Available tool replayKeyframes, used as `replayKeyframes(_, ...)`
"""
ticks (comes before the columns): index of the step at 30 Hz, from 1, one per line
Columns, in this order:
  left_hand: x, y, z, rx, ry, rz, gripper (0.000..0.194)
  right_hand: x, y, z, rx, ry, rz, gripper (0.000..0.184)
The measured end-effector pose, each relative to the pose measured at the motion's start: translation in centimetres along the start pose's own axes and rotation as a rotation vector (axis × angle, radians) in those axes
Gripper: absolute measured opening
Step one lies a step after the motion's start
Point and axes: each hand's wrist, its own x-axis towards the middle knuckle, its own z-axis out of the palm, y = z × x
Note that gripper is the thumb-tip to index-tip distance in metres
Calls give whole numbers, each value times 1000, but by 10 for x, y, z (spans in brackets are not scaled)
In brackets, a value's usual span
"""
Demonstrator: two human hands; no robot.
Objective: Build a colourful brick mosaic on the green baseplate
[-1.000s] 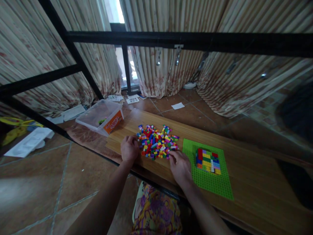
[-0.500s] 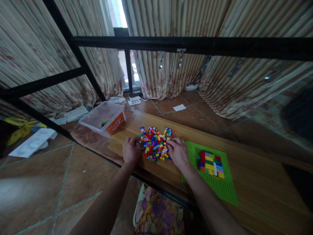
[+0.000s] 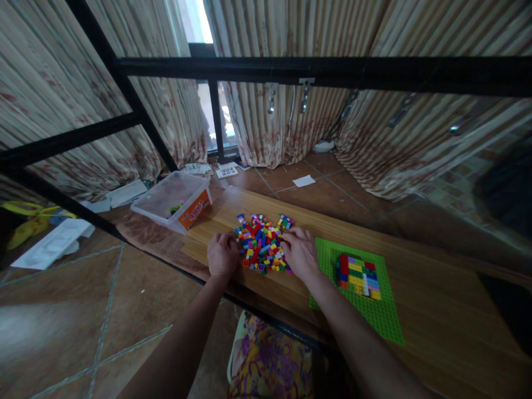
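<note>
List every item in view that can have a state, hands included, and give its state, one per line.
Left hand: fingers curled, beside the pile
Right hand: fingers bent at the pile; grip unclear
Loose bricks: heaped, unsorted
Brick build: assembled, on the baseplate
Green baseplate: flat, partly covered
Plastic box: upright, something green inside
Curtains: parted at a narrow gap

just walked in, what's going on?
A person's right hand is at the right side of a loose pile of small multicoloured plastic bricks; the left hand is at its left edge. Whether either grips a brick is unclear. Farther right, a rectangular multicoloured brick build stands on a flat green studded baseplate.
</note>
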Motion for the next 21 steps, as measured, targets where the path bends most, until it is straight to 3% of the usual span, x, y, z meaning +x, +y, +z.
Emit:
replayKeyframes(6,0,1,0,13,7,-2,20,7,-3,11,31,-27,35,20)
replayKeyframes(12,1,-2,1,20,11,11,20,0,-21,-10,201,24,89,18)
replayKeyframes(17,3,-3,1,22,2,5,20,-39,-33,-39,616,75,266,19)
replayKeyframes(21,3,-1,-1,35,-1,4,20,-86,-14,-67,771,141,467,26)
